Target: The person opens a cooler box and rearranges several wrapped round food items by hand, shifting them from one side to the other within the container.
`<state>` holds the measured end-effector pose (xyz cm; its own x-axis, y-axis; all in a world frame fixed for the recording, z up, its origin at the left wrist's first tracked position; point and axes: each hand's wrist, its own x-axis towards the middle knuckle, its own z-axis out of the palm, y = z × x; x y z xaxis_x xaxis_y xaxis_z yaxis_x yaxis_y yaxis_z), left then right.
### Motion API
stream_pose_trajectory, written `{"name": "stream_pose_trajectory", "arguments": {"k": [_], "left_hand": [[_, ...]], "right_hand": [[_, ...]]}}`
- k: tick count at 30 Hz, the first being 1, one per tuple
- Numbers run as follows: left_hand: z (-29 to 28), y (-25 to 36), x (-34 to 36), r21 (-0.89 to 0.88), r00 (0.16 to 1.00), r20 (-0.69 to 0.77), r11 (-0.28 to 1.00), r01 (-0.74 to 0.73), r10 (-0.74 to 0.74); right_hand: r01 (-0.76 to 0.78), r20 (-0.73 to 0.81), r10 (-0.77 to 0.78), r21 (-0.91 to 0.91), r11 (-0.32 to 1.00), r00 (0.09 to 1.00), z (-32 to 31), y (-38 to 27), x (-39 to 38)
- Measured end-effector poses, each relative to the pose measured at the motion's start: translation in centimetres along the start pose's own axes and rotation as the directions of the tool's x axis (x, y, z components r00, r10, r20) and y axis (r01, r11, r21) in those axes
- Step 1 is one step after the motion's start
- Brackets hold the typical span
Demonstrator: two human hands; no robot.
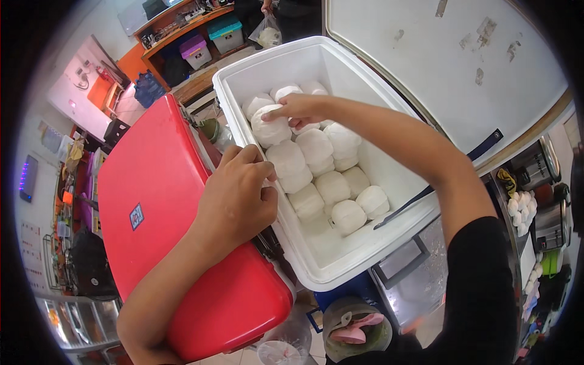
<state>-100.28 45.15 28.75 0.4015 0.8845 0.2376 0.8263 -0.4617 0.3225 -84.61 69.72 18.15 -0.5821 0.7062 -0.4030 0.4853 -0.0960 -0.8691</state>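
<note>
A white cooler box (331, 275) stands before me, with several smooth white dough-like balls (314, 146) stacked inside, more densely toward the far end. My right hand (301, 109) reaches across into it. Its thumb presses on one ball (272, 129) at the far left of the pile, and its other fingers are partly hidden behind that ball. On the cooler's left rim my left hand (240, 194) is closed, fingers curled over the edge. Beneath my left forearm lies a red lid (164, 164), or the top of a second cooler.
The cooler's white lid (450, 67) stands raised at the right, with a dark strap (486, 145) running from it into the box. Below sits a bucket (359, 331) holding pink scoops. At the far top, another person's hand (266, 6) carries a plastic bag (266, 31).
</note>
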Motion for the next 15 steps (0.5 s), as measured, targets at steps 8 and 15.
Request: {"name": "stream_pose_trajectory", "arguments": {"k": [8, 15], "left_hand": [[0.0, 0.0, -0.2, 0.010, 1.000, 0.005, 1.000, 0.020, -0.020], [0.0, 0.1, -0.2, 0.020, 1.000, -0.003, 1.000, 0.012, -0.012]], "right_hand": [[0.285, -0.305, -0.511, -0.557, 0.780, 0.804, 3.6, 1.1, -0.9], [0.495, -0.039, -0.725, -0.706, 0.507, 0.688, 4.2, 2.9, -2.2]]}}
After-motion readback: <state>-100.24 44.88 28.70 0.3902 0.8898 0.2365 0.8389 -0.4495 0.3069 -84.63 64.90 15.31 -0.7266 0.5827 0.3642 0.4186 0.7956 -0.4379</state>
